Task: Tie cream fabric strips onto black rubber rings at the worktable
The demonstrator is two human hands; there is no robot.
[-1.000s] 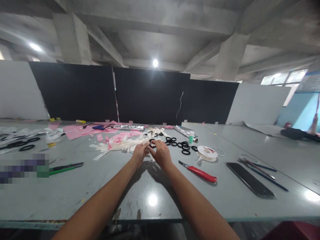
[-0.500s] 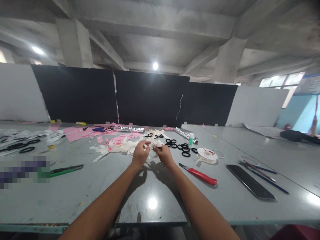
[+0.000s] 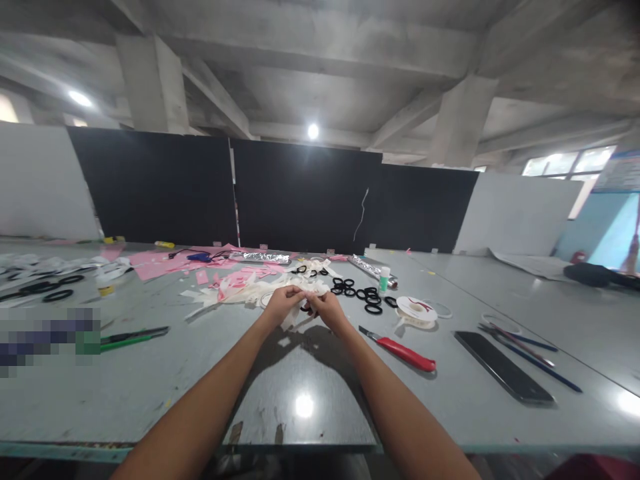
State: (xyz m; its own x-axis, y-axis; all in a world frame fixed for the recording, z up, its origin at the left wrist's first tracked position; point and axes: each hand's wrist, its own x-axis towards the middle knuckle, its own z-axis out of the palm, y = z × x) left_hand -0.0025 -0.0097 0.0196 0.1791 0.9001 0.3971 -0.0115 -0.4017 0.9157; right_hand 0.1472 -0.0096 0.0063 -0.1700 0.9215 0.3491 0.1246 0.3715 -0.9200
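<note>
Left hand and right hand, close together, pinch a pale strip, black ring partly hidden between them, inboard of the table's near edge, 2-handed probably because strip's limp.

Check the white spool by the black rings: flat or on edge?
Lying flat: the white spool has its round face turned upward on the table.

Black panels, flanked by white boards, line the far side of a grey table; lit lamps hang beneath a concrete ceiling; far right, a window.
</note>
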